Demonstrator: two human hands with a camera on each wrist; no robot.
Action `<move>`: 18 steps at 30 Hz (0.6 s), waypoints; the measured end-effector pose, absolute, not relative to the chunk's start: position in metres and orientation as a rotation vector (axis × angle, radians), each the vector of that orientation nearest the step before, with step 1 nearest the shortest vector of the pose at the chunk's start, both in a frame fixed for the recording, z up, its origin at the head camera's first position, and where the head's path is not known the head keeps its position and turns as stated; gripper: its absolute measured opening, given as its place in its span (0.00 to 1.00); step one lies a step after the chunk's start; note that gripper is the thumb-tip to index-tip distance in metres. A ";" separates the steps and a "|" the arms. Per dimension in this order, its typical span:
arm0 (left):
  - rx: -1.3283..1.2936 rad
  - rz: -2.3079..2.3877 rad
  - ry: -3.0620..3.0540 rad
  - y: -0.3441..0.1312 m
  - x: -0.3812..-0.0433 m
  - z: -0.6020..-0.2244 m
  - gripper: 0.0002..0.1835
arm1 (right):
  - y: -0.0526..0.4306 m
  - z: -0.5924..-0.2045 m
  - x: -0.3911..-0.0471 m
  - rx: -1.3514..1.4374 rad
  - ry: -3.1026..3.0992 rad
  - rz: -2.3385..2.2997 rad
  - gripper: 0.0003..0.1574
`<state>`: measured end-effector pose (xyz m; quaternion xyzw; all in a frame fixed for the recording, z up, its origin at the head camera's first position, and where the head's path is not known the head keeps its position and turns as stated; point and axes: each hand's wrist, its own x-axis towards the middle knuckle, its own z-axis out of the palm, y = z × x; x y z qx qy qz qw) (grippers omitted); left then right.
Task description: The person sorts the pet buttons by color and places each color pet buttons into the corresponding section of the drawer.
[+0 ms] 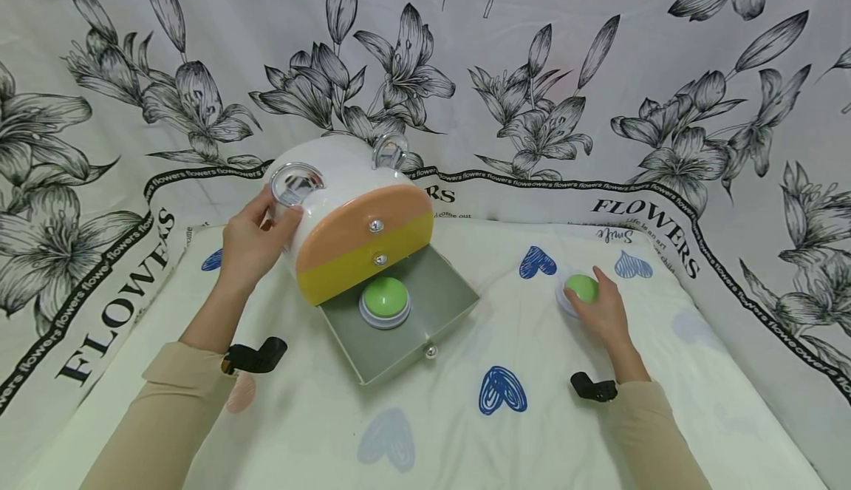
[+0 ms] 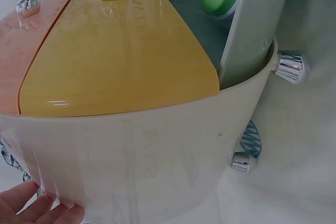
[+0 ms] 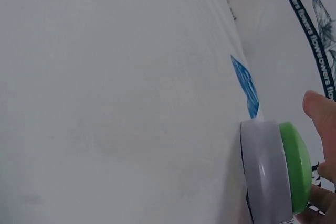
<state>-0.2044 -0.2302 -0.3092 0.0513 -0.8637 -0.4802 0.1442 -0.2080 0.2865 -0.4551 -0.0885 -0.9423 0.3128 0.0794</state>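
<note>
A rounded white mini drawer cabinet (image 1: 332,172) has an orange drawer front (image 1: 359,216), a yellow drawer front (image 1: 366,261) and a grey-green bottom drawer (image 1: 432,290) pulled out. Inside that drawer sits a green push button (image 1: 385,298) with a pale base. My left hand (image 1: 255,239) rests on the cabinet's upper left side, thumb and fingers beside a chrome ring (image 1: 295,183). Over a second green push button (image 3: 296,169) on the cloth, my right hand (image 1: 606,309) spreads its thumb and fingers. In the right wrist view one fingertip stands apart from this button's edge.
A pale cloth (image 1: 452,431) with printed hearts covers the surface. Behind it hangs a white floral sheet (image 1: 479,2) with dark lettering. The open drawer's round knob (image 1: 431,351) juts toward me. Short chrome feet (image 2: 290,67) show under the cabinet.
</note>
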 end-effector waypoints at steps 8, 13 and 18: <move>0.164 -1.376 -2.503 -0.230 -0.204 -0.309 0.36 | 0.290 -0.465 -0.203 -0.292 -2.835 0.992 0.56; 0.169 -1.371 -2.508 -0.230 -0.204 -0.309 0.37 | 0.291 -0.469 -0.202 -0.322 -2.846 0.983 0.58; 0.170 -1.365 -2.506 -0.230 -0.204 -0.309 0.36 | 0.291 -0.469 -0.201 -0.366 -2.852 0.984 0.59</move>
